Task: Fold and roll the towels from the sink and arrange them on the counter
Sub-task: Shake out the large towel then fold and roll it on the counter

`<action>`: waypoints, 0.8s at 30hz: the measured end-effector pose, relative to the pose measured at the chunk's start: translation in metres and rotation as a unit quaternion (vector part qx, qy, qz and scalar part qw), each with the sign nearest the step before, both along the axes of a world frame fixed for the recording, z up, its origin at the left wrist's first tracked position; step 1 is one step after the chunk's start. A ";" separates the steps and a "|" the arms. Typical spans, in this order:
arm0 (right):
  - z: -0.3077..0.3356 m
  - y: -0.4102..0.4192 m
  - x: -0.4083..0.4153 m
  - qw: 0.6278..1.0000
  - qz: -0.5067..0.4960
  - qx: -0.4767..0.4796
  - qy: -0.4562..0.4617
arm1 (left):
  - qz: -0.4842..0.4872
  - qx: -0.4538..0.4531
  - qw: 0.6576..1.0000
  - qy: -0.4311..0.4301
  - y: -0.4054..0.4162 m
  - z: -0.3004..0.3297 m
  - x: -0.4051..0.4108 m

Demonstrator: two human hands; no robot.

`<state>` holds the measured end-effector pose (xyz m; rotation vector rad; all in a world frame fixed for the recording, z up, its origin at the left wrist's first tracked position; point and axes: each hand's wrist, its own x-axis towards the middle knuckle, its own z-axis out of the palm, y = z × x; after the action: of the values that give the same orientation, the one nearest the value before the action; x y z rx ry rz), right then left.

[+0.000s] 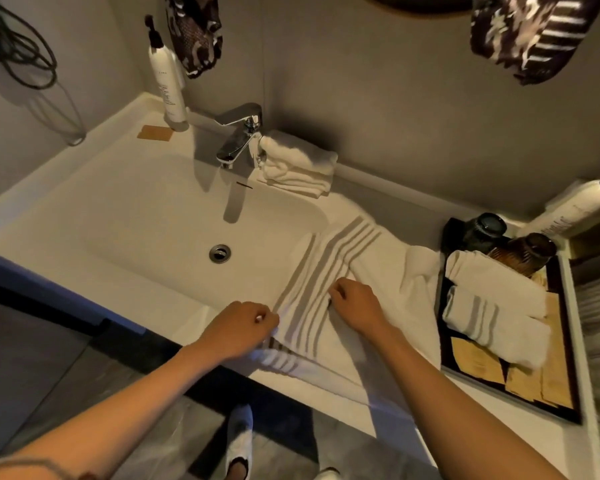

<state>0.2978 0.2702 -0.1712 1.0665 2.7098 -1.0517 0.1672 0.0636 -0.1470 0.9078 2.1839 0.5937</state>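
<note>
Your left hand [241, 325] pinches the near-left edge of a white terry towel [329, 289], fingers curled on the cloth. Your right hand [355, 304] grips a fold of the same towel near its grey woven stripes, fingers curled in. The towel lies flat and partly rumpled across the right rim of the glossy white rectangular sink [146, 230] and the counter, its front edge hanging over. A folded plain white towel [297, 164] sits just right of the chrome faucet [238, 136]. Two soft rolled towels [496, 310], one plain, one striped, rest on a dark rectangular tray [568, 403] beside ribbed amber and dark glass cups [520, 251]
</note>
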 end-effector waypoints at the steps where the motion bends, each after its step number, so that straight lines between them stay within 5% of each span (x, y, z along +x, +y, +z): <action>1: 0.001 -0.001 0.000 1.000 0.006 0.001 0.000 | -0.029 -0.060 0.995 0.070 -0.010 -0.004 -0.002; 3: 0.002 -0.004 0.004 0.999 0.021 -0.018 0.015 | -0.037 -0.110 0.974 0.195 -0.017 -0.010 -0.003; 5: 0.004 -0.006 0.015 0.998 0.029 -0.040 0.044 | 0.011 -0.038 0.973 0.225 -0.009 -0.013 0.004; 9: 0.008 -0.002 0.054 0.993 -0.046 0.091 0.055 | 0.009 0.019 0.985 0.172 0.026 -0.016 0.036; 12: 0.010 0.005 0.089 0.975 -0.098 0.200 0.007 | 0.103 -0.008 0.993 0.049 0.048 -0.024 0.035; 19: 0.006 0.010 0.113 0.973 -0.123 0.193 0.008 | 0.214 0.103 0.954 -0.185 0.068 0.002 0.032; 24: -0.005 0.012 0.107 0.976 -0.078 0.178 -0.099 | 0.121 -0.047 0.988 -0.079 0.062 -0.004 0.026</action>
<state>0.4046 0.2824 -0.1767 1.3716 2.7445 -0.4451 0.1931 0.1259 -0.1506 0.5319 2.1727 0.6466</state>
